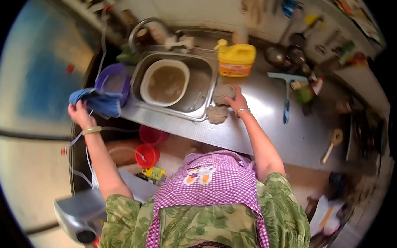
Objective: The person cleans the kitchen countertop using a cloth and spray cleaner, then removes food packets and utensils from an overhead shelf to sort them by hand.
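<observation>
The left hand [80, 114] holds a blue cloth [96, 102] in its fingers, by the purple basin [125, 83]. The right hand [239, 101] touches a brown cloth [222, 94] beside the sink [201, 82]; whether its fingers grip it, I cannot tell. Farther stands a yellow jug [236, 59].

The metal surface [309, 136] bears crumpled brown cloth [217, 115], a yellow plastic jug [237, 59] at one o'clock, a blue T-shaped squeegee [287, 101] at two.

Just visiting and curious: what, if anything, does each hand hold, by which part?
Left hand: blue cloth, by the end away from the sink. Right hand: touching a brown cloth; grip unclear.
</observation>
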A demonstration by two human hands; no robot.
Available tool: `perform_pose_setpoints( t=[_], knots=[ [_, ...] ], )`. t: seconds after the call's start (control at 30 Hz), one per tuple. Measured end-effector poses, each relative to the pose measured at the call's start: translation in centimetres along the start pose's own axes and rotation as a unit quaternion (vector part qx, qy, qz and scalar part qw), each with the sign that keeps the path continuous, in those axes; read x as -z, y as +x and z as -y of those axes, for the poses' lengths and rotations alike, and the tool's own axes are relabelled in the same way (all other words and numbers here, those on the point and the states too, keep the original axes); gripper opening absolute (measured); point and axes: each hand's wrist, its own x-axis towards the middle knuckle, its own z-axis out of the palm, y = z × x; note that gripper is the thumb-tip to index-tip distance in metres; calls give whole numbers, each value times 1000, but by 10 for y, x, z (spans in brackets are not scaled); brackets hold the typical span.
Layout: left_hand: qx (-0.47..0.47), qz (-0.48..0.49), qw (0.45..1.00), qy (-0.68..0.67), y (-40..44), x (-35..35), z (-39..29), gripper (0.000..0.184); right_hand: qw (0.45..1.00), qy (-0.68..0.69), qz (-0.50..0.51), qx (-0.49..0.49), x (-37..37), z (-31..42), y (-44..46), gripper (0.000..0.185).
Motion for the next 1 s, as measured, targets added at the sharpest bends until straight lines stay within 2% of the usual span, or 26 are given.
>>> perform_pose_setpoints(
  t=[0.1, 0.17, 0.23, 0.27, 0.33, 0.37, 0.4, 0.47, 0.5, 0.53, 0.57, 0.6, 0.63, 0.67, 0.7, 0.73, 0.77, 0.8, 0.83, 0.9, 0.97, 1.0],
  knots=[
    [66, 9, 995, 73, 66, -2, 80, 31, 999, 16, -42, -2, -4, 5, 1, 76],
    [95, 6, 988, 118, 101, 6, 151, 33, 999, -22, -29, -29, -5, 27, -3, 70],
    [156, 12, 973, 172, 116, 12, 204, 38, 997, -13, -66, -47, -22, 6, 7, 55],
    [188, 7, 965, 183, 119, 11, 221, 43, 995, -5, -87, -53, -30, -11, 13, 54],
    [233, 65, 930, 276, 99, -1, 204, 58, 991, 13, -121, -57, -44, -27, 21, 50],
    [181, 39, 905, 384, 95, -2, 216, 72, 988, 9, -120, -91, -45, -18, 20, 48],
    [136, 39, 892, 430, 79, -11, 206, 77, 985, 5, -119, -126, -45, -6, 19, 46],
    [-3, 36, 859, 510, 57, -17, 205, 73, 971, 103, -157, -149, -56, -40, 37, 42],
    [-88, 93, 866, 483, 40, -19, 190, 67, 957, 179, -177, -145, -65, -64, 49, 39],
    [-116, 178, 884, 417, 22, -25, 175, 55, 938, 251, -197, -138, -73, -87, 60, 36],
    [-29, 247, 942, 224, -1, -33, 179, 45, 921, 312, -190, -133, -76, -70, 57, 35],
    [5, 328, 932, 153, -26, -39, 183, 39, 901, 373, -183, -128, -80, -50, 52, 34],
    [121, 412, 895, 121, -53, -50, 170, 43, 908, 385, -132, -99, -86, -27, 50, 34],
    [252, 459, 846, 96, -84, -65, 139, 58, 913, 394, -81, -70, -95, 1, 47, 34],
    [368, 472, 801, 28, -116, -73, 119, 74, 914, 402, -28, -40, -103, 32, 42, 35],
    [476, 475, 738, -52, -136, -80, 121, 79, 899, 432, 16, -63, -110, 73, 25, 37],
    [580, 446, 668, -135, -151, -86, 129, 76, 910, 402, 48, -94, -143, 43, 46, 40],
    [601, 481, 593, -237, -160, -96, 119, 70, 947, 300, 35, -106, -153, 72, 33, 48],
    [576, 482, 616, -239, -169, -103, 125, 69, 978, 197, 37, -52, -174, 70, 32, 53],
    [542, 449, 677, -215, -180, -108, 133, 66, 992, 99, 66, -38, -191, 62, 33, 61],
    [516, 375, 755, -153, -175, -99, 138, 63, 977, 147, 126, -93, -188, 71, 24, 65],
    [512, 339, 778, -136, -174, -98, 139, 62, 966, 201, 146, -66, -201, 47, 31, 68]
  ],
)
